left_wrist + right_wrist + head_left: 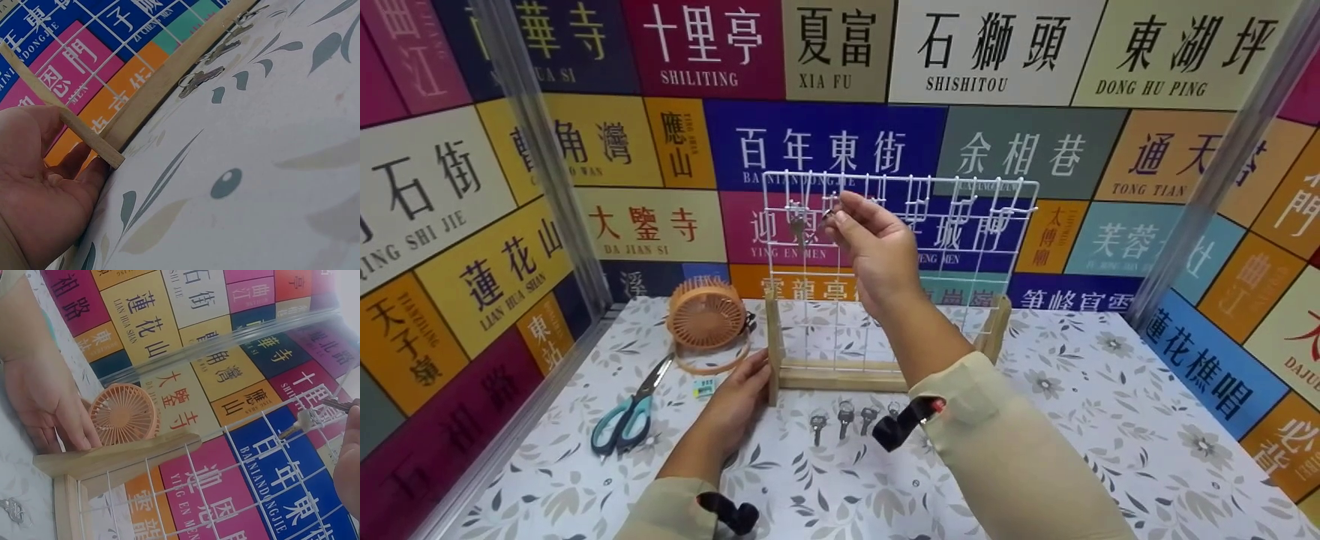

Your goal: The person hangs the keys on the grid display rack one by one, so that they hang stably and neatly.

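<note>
A white wire grid rack (885,266) stands upright in a wooden base. Around the base's left wooden leg (84,132) my left hand (740,401) is gripping low down, thumb in front and fingers behind. My right hand (881,247) is raised before the upper left of the grid and pinches a key (340,405) between thumb and fingers, mostly hidden in the head view. Just left of it, another key (798,227) hangs from a hook on the grid. Several more keys (844,418) with rings lie in a row on the table before the base.
Left of the rack are an orange fan (707,315), scissors with teal handles (622,424) and a small green-and-white packet (704,387). Several white hooks (919,199) line the grid's top. A patterned cloth (1080,390) covers the table; sign-covered panels stand behind and beside it.
</note>
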